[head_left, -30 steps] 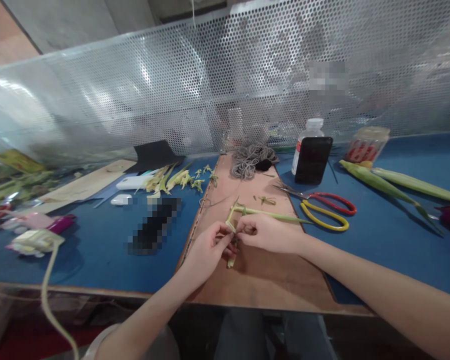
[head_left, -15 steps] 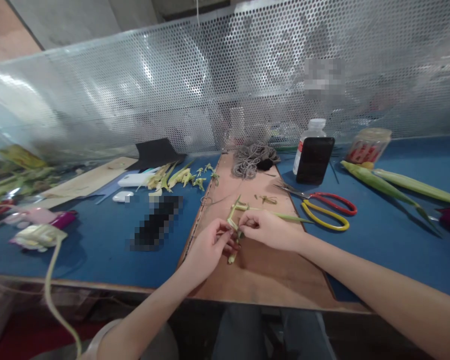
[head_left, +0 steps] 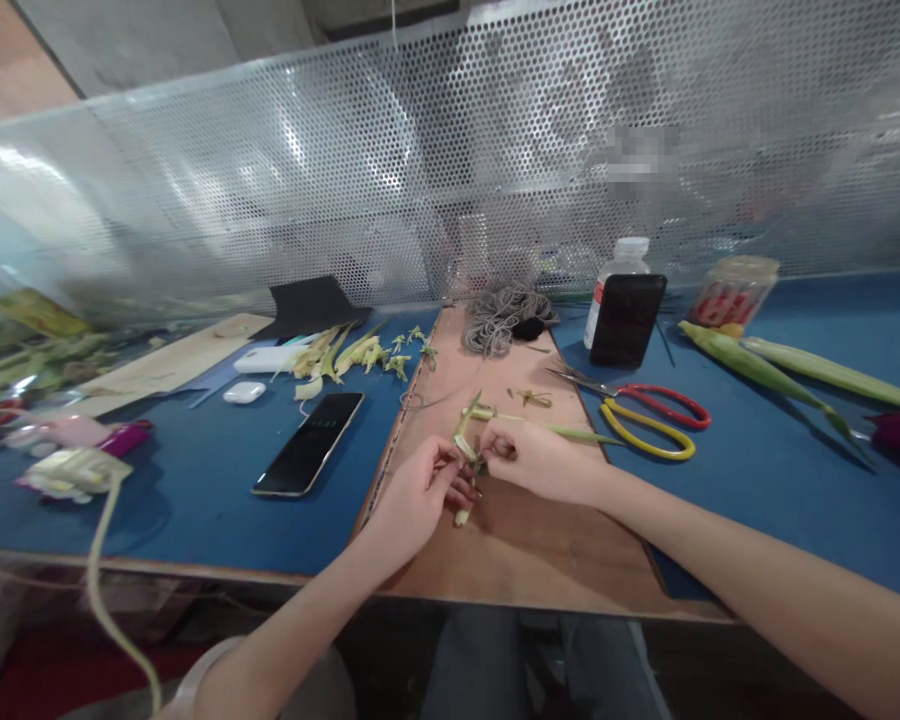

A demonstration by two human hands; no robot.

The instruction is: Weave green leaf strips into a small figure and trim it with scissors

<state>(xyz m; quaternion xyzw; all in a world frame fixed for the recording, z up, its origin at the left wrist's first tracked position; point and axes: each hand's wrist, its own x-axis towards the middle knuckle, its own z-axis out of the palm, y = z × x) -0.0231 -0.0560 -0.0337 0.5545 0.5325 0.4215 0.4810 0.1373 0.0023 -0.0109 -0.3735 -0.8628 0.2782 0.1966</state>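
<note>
Over the brown board, my left hand [head_left: 427, 488] pinches a folded strip of pale green leaf [head_left: 463, 445] between thumb and fingers. One end of the strip points up and away; another sticks out below my fingers. My right hand [head_left: 529, 460] is closed in a pinch at the right side of the same leaf strip, close to my left fingertips. The exact spot it grips is partly hidden by the fingers. Behind my right hand lies a long thin leaf piece [head_left: 581, 434]. Scissors [head_left: 649, 415] with one red and one yellow handle rest to the right, blades partly open.
Grey yarn [head_left: 506, 315] lies at the board's [head_left: 570, 560] far end. A phone [head_left: 626, 320] leans on a white bottle [head_left: 621, 257]. Another phone [head_left: 311, 443], an earbud case [head_left: 244, 392] and leaf scraps [head_left: 345, 355] are left. Green leaves [head_left: 769, 370] and a jar [head_left: 735, 290] are right.
</note>
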